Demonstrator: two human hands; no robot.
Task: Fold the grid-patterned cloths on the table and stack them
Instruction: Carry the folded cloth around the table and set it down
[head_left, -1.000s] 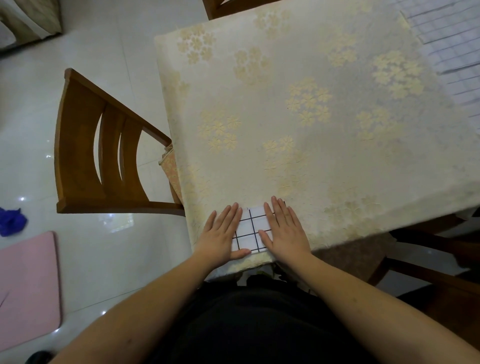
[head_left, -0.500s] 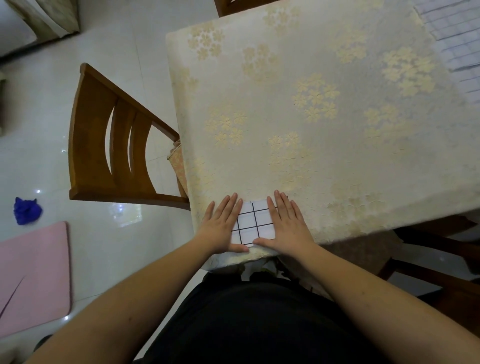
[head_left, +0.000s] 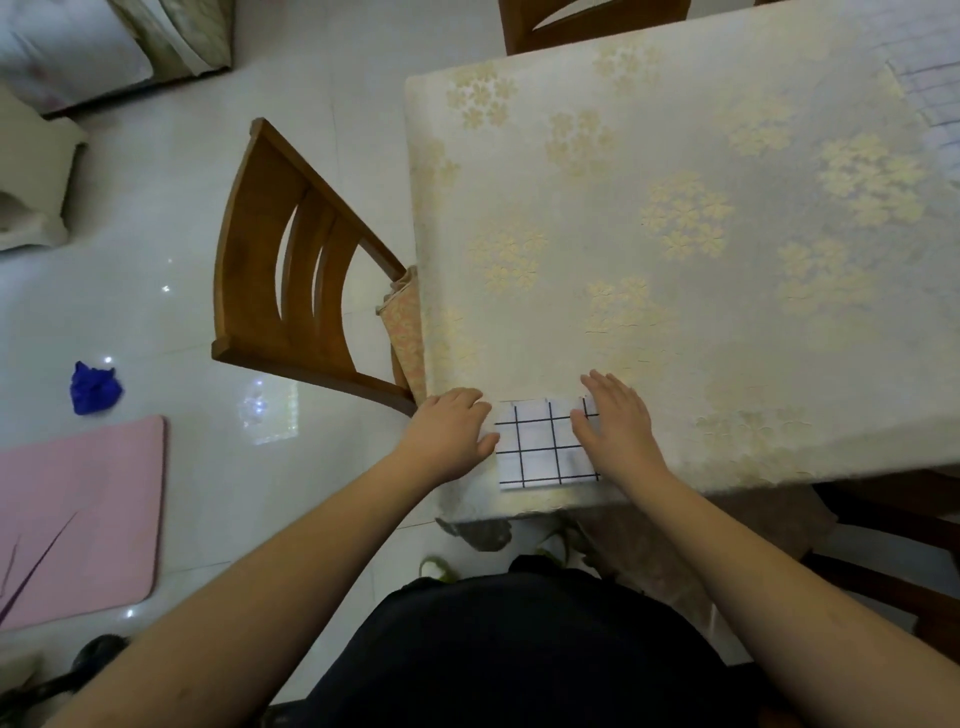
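Standing close against the table's (head_left: 675, 291) left side is a wooden chair (head_left: 291, 291); a second chair back (head_left: 587, 26) shows at the far edge, and more dark wood sits under the right corner. On the tiled floor to the left lie a pink mat (head_left: 78, 514) and a crumpled blue object (head_left: 94, 388).

From the head view, the folded grid cloth (head_left: 540, 447) lies at the near left corner of the table, just inside the front edge. The left hand (head_left: 449, 434) rests beside its left edge with fingers curled under, thumb touching the cloth; it holds nothing. The right hand (head_left: 618, 426) lies flat with straight fingers over the cloth's right side.

A second ago both hands lay flat, fingers spread, pressing either side of the cloth; the left has since slid off to the edge and curled, leaving more of the grid uncovered.

More grid-patterned cloth (head_left: 930, 98) lies at the far right corner, well apart. Between the two, the flowered tablecloth is bare.
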